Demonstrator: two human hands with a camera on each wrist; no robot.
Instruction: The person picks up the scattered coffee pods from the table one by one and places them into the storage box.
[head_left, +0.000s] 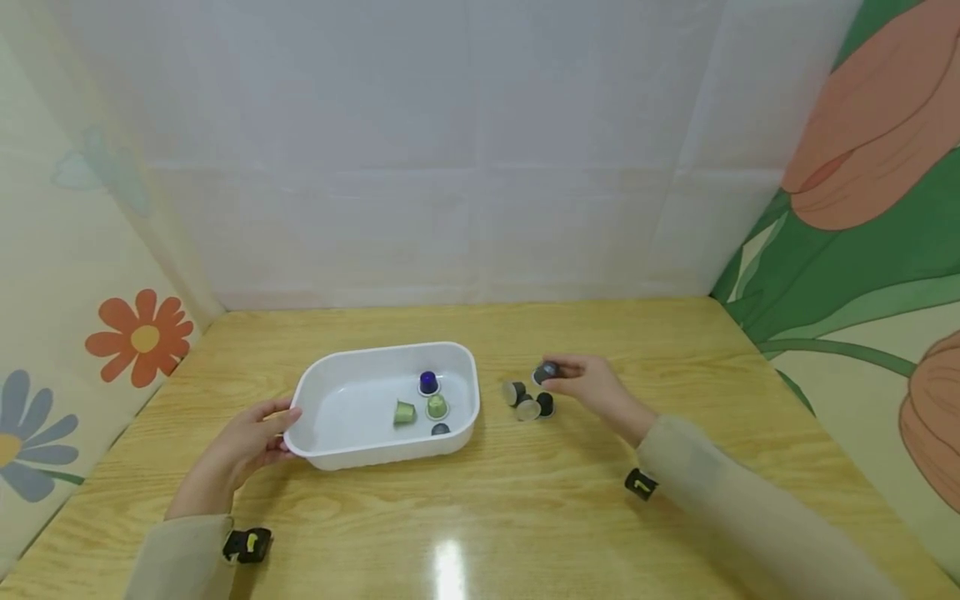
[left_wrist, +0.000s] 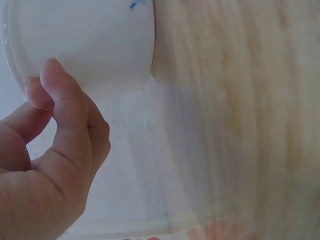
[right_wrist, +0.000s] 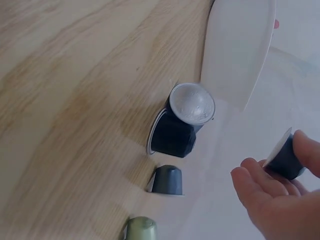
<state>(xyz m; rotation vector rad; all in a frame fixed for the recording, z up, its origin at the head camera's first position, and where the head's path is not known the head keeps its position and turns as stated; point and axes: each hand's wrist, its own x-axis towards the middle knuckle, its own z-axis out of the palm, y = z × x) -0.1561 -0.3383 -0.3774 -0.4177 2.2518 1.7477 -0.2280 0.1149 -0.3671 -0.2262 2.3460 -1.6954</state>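
Note:
My left hand [head_left: 242, 443] grips the left end of a white plastic tray [head_left: 341, 417], its thumb at the rim. Inside the tray's right half are a blue coffee capsule [head_left: 428, 382], two green capsules [head_left: 404, 412] and a dark grey capsule [head_left: 440, 429]. Off the tray's right side, my right hand [head_left: 596, 390] pinches a dark coffee capsule [right_wrist: 286, 159] between thumb and fingers, above the table. Close by lie several loose capsules: one shows its silver lid [right_wrist: 192, 103], leaning on a black capsule [right_wrist: 172, 135]. A dark grey capsule [right_wrist: 168, 180] and a green capsule [right_wrist: 141, 229] lie beside them.
All this is on a wood-grain table [head_left: 480, 508]. A white sheet [head_left: 465, 167] hangs at the back, with flower-printed panels [head_left: 862, 275] on both sides. Each wrist wears a small black tag [head_left: 248, 545].

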